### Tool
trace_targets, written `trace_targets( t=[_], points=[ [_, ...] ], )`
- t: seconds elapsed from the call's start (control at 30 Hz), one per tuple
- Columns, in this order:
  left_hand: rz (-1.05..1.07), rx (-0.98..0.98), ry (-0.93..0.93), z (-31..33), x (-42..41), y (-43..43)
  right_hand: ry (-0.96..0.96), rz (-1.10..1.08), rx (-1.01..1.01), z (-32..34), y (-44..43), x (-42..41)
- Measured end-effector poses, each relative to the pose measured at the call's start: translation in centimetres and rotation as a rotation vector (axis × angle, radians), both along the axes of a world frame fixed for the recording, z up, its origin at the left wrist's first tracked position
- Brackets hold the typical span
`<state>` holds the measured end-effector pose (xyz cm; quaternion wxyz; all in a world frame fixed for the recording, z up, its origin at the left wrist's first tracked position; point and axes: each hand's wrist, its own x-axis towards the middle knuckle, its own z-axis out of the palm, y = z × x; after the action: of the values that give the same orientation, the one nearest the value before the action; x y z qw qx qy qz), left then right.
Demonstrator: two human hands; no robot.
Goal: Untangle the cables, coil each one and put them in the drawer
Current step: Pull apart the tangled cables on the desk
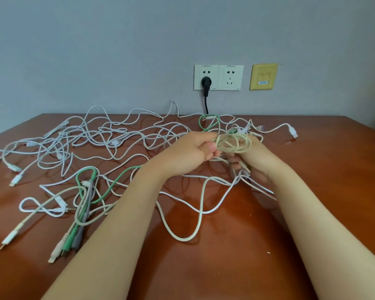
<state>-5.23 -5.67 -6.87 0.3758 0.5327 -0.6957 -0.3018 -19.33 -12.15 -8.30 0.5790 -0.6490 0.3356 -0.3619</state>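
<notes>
Amid tangled cables (pixel 95 137) on the table (pixel 323 180), left hand (pixel 194 151) and right hand (pixel 257 158), fingers (pixel 211 147) clamped on one pale coil (pixel 236 146).

- An indoor room, most likely an office or study rather than a kitchen or workshop; the exact kind cannot be told.
- A glossy reddish-brown wooden desk (pixel 312 191) fills the near view, its far edge pushed against a plain grey-blue painted wall (pixel 117 50).
- On that wall, right of centre, sits a white double power socket (pixel 231 77) with a black plug (pixel 206 82) in its left half.
- Just right of it is a yellowed data faceplate (pixel 263 76) with a small blue label.
- Phone-style charging cables (pixel 78 237) sprawl over the desk.
</notes>
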Motion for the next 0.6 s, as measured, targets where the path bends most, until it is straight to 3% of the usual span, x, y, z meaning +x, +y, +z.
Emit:
trace_targets(
  t=[0.13, 0.23, 0.4, 0.6],
  points=[
    [0.237, -0.102, -0.031, 0.3, 0.7, -0.7, 0.120, -0.073, -0.116, -0.2, 0.2, 1.3],
    [0.486, -0.115, -0.181, -0.2, 1.5, -1.3, 0.433, -0.178, -0.502, -0.3, 0.5, 2.3],
    [0.660, -0.118, -0.324, -0.5, 1.2, -1.2, 0.814, -0.197, -0.955, -0.8, 2.0, 3.4],
    [0.685, -0.175, -0.429, -0.7, 1.5, -1.0, 0.884, -0.174, -1.280, 0.5, 3.0, 3.0]
  ],
)
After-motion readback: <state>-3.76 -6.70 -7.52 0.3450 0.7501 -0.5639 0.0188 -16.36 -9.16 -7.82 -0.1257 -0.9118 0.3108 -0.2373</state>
